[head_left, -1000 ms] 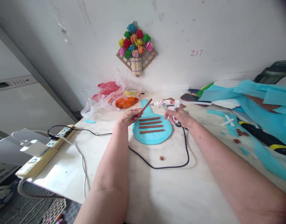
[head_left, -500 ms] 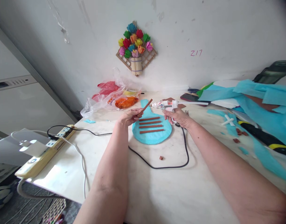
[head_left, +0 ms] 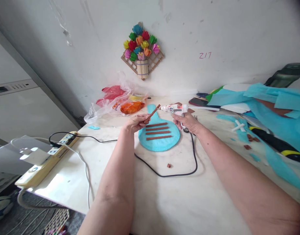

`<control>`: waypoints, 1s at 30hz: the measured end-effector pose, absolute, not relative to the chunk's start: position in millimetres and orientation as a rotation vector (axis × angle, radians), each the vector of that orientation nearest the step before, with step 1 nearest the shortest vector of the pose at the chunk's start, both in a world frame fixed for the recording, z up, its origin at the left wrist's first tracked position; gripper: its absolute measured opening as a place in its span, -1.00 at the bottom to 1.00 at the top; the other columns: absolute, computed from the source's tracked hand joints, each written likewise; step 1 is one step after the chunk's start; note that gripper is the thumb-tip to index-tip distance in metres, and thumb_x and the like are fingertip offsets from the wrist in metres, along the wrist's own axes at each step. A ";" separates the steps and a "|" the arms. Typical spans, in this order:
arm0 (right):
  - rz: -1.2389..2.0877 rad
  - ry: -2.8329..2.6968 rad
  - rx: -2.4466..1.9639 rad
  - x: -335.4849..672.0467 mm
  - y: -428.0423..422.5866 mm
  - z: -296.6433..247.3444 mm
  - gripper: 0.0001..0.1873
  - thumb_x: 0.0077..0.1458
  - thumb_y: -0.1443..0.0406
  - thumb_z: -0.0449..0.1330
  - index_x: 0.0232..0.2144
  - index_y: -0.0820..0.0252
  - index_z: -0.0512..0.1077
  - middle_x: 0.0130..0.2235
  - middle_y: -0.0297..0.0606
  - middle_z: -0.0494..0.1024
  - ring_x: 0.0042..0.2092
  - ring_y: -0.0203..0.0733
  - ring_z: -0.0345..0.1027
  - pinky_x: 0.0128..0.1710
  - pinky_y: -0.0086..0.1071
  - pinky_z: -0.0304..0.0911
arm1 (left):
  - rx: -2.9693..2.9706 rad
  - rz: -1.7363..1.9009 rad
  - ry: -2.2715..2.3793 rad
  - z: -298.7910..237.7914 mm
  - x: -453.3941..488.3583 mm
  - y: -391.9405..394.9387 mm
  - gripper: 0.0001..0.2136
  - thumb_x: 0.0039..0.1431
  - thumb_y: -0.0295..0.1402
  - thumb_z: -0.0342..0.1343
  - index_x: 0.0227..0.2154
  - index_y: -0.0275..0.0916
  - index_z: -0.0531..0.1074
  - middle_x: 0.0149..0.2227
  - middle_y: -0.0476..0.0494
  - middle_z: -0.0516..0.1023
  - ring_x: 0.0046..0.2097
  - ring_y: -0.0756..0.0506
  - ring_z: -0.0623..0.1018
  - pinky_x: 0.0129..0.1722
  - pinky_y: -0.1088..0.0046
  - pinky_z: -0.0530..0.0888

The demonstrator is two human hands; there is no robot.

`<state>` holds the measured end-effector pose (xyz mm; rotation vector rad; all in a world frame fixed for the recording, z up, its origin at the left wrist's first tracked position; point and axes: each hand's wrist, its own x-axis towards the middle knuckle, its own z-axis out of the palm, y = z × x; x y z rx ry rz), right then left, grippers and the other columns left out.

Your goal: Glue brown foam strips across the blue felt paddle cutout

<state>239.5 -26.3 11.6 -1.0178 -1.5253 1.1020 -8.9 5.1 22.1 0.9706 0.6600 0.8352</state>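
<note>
My left hand (head_left: 138, 123) is closed on the lower end of a thin brown strip (head_left: 153, 113), which slants up to the right. In my right hand (head_left: 186, 121) is a white hot glue gun (head_left: 175, 109), its nozzle at the strip's upper part; whether they touch I cannot tell. A long white glue stick (head_left: 205, 108) juts from the gun's back. Below both hands lies a light blue paddle-shaped piece (head_left: 159, 143), its narrow handle pointing away from me. Several brown strips (head_left: 158, 132) lie across its round part, roughly parallel.
A black cord (head_left: 164, 176) loops over the table towards a power strip (head_left: 50, 156) at the left. Plastic bags (head_left: 130, 98) lie at the back. At right are blue sheets (head_left: 264, 98), a phone (head_left: 198, 101), white sticks (head_left: 238, 126) and brown scraps (head_left: 247, 147). A small brown piece (head_left: 168, 165) lies in front.
The glue gun has shifted slightly to the right and its nozzle now sits nearer the strip's upper end. My left hand keeps the strip almost still.
</note>
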 end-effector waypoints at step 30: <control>1.121 -1.552 -0.988 237.6 -28.6 11.9 -0.64 -0.13 0.05 0.21 -0.49 0.21 0.25 -0.67 -0.45 0.28 -0.72 -0.43 0.09 -0.78 -0.50 0.03 | 0.900 0.844 0.621 20.4 -11.1 4.7 -0.90 -0.08 -0.59 0.10 -0.42 -0.40 0.40 -0.52 -0.12 0.30 -0.53 0.12 0.24 -0.76 0.77 0.00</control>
